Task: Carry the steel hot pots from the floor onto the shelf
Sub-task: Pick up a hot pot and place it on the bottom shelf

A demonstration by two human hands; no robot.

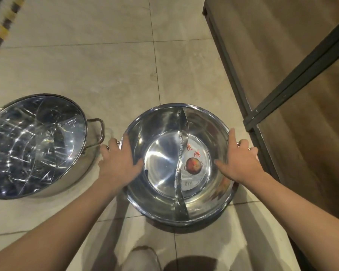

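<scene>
The person is standing over a divided steel pot point(176, 163) and is taking it by its two side handles. The left hand point(118, 163) is curling its fingers point(111, 144) over the left handle while the thumb is lying inside the rim. The right hand point(241, 159) is doing the same on the right handle, fingers point(243, 145) wrapped over the wire loop and thumb stretched along the inner wall. Whether the pot is already hanging just above the floor point(106, 65) or sitting on it is hard to tell; a dark shadow is showing under its near edge.

To do this step well, I judge that both hands should be lifting together and keeping the rim level, since the pot is wide, smooth and likely slippery. The thumbs inside the rim are helping to stop it tipping. The turn towards the shelf point(294, 94), which is standing just to the right, needs care so the far rim is not knocking the dark metal frame.

A second steel pot point(35, 143) is waiting on the floor to the left, tilted-looking, very reflective, with one wire handle facing the first pot.

The floor is pale, glossy tile with thin joints. The shelf has brown boards. A yellow-and-black striped strip point(2, 30) is running along the far left, blurred. A pale shoe point(141, 259) is showing at the bottom edge.
</scene>
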